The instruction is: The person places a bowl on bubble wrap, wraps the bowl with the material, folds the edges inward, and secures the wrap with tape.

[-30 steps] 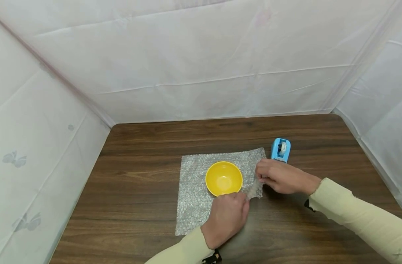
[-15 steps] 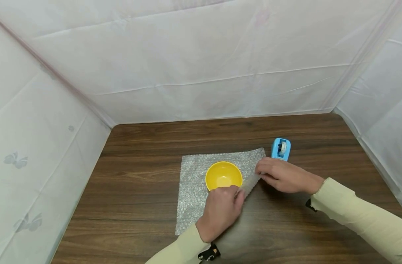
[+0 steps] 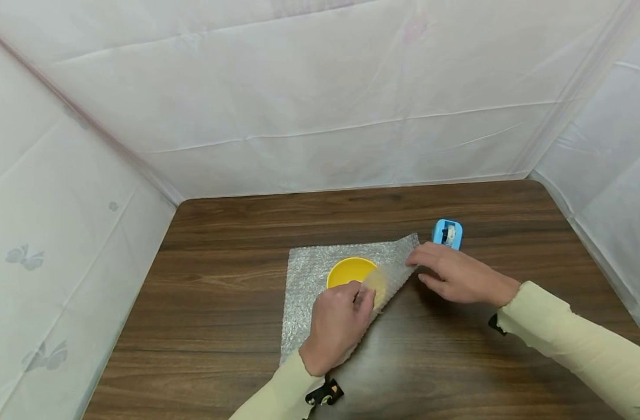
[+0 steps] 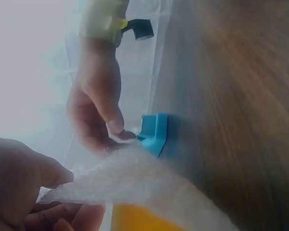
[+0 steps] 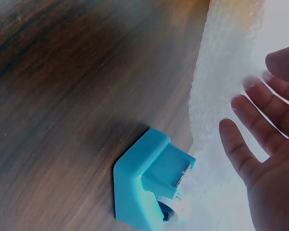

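A yellow bowl (image 3: 345, 271) stands on a sheet of bubble wrap (image 3: 305, 297) on the table. My left hand (image 3: 336, 326) pinches the near right corner of the sheet between thumb and fingers. It holds that corner up over the bowl, so the folded wrap covers the bowl's right side. At the sheet's right edge is my right hand (image 3: 458, 274), its thumb apart from its fingers. The right wrist view shows those fingers (image 5: 257, 120) spread beside the wrap, gripping nothing. Just behind that hand sits a blue tape dispenser (image 3: 447, 233), partly covered by it in the head view.
The dark wooden table (image 3: 220, 280) extends on both sides of the wrap. White sheeting (image 3: 298, 87) hangs behind the table and along its left and right sides. The dispenser's serrated cutter (image 5: 183, 174) faces the wrap.
My left hand has drawn the wrap's corner leftward and up over the bowl, folding the sheet. My right hand has loosened its fingers from the right edge and shifted slightly away.
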